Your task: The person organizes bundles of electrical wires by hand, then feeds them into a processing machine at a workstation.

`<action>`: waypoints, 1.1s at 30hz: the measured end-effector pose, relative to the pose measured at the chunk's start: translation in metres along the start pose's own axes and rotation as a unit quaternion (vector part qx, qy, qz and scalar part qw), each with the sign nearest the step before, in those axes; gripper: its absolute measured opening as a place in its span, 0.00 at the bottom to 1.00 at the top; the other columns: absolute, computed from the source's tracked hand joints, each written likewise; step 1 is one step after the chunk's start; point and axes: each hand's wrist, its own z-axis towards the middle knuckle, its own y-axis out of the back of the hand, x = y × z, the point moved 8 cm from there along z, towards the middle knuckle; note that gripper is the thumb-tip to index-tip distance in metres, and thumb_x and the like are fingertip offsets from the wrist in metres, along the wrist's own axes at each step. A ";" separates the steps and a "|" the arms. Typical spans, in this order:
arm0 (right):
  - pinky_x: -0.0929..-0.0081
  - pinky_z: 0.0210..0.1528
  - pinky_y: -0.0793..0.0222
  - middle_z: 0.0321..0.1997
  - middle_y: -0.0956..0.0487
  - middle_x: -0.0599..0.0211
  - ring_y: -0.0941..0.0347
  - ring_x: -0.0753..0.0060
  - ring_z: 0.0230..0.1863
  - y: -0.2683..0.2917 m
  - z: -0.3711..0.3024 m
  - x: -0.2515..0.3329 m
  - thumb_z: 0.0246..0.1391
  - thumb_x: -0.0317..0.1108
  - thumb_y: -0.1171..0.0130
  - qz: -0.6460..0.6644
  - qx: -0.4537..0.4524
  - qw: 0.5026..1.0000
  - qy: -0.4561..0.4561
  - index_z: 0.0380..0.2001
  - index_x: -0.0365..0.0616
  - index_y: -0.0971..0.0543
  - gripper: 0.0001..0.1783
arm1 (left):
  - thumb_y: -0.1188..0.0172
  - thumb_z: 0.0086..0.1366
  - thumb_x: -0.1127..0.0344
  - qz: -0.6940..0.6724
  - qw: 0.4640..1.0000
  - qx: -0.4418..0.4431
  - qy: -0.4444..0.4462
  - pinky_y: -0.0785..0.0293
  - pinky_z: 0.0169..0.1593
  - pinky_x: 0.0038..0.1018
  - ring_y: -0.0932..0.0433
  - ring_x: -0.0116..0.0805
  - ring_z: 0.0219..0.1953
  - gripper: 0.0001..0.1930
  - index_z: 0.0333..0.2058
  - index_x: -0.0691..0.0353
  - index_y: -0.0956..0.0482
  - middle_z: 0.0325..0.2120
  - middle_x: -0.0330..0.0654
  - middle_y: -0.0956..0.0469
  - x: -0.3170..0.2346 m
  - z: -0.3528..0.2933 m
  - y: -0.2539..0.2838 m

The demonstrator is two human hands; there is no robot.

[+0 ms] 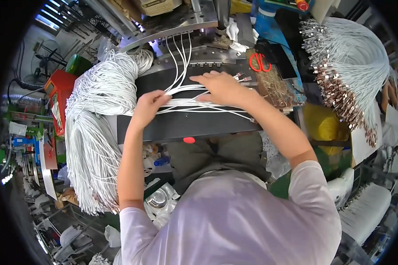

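Several white cables [181, 103] lie side by side across a black work surface [185, 126] in front of me. My left hand [148, 107] pinches some of them near their left part, thumb and fingertips together. Over their right part rests my right hand [221, 88], palm down with the fingers stretched out. Metal-tipped cable ends [243, 78] stick out just beyond the right hand. A few white cables [184, 55] run from the left hand up to the metal press plate [172, 35]; their upper ends are hidden under it.
A large bundle of white cables [95, 145] hangs over the left side. At the right hangs another cable bundle [362, 57] with coppery ends. Red-handled scissors [260, 62] lie near a black flat object [284, 61]. A red machine [59, 97] stands at the far left.
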 end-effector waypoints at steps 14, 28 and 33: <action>0.57 0.50 0.26 0.40 0.17 0.59 0.21 0.53 0.46 -0.026 -0.008 -0.016 0.55 0.48 0.32 -0.017 -0.170 0.984 -0.046 0.56 0.43 0.22 0.30 | 0.37 0.70 0.63 0.008 0.994 -0.090 -0.054 0.27 0.37 0.29 0.21 0.32 0.30 0.11 0.37 0.68 0.18 0.26 0.44 0.19 -0.041 0.018 -0.036; 0.60 0.48 0.33 0.39 0.23 0.67 0.27 0.62 0.47 -0.013 -0.040 0.019 0.47 0.32 0.39 -0.156 -0.049 0.978 0.131 0.33 0.51 0.20 0.07 | 0.48 0.79 0.53 -0.350 0.878 0.292 0.147 0.26 0.37 0.20 0.23 0.23 0.29 0.18 0.47 0.64 0.20 0.30 0.37 0.20 -0.081 -0.044 -0.123; 0.61 0.54 0.29 0.49 0.19 0.61 0.23 0.58 0.53 0.023 -0.032 -0.023 0.54 0.32 0.38 -0.047 -0.201 0.978 0.040 0.52 0.46 0.21 0.21 | 0.47 0.78 0.57 -0.438 0.840 0.265 0.181 0.43 0.28 0.18 0.40 0.18 0.24 0.15 0.48 0.64 0.21 0.26 0.29 0.32 -0.066 -0.042 -0.142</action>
